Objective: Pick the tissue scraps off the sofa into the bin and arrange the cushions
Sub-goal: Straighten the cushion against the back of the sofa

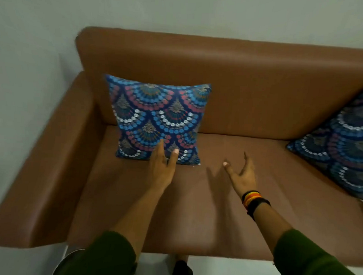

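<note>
A blue patterned cushion (156,118) leans upright against the backrest of the brown sofa (250,82), toward its left end. My left hand (162,169) is open, its fingertips at the cushion's lower edge; whether they touch it is unclear. Over the bare seat to the right of that cushion, my right hand (242,172) hovers open with fingers spread and holds nothing. A second cushion (340,151) of the same pattern lies tilted at the sofa's right end, partly cut off by the frame. No tissue scraps show on the seat.
The sofa's left armrest (52,163) runs along the left, against a pale wall (23,90). At the bottom left, on the light floor, a metal rim (69,257) peeks out under my sleeve; I cannot tell what it is. My foot (182,269) is by the sofa's front edge.
</note>
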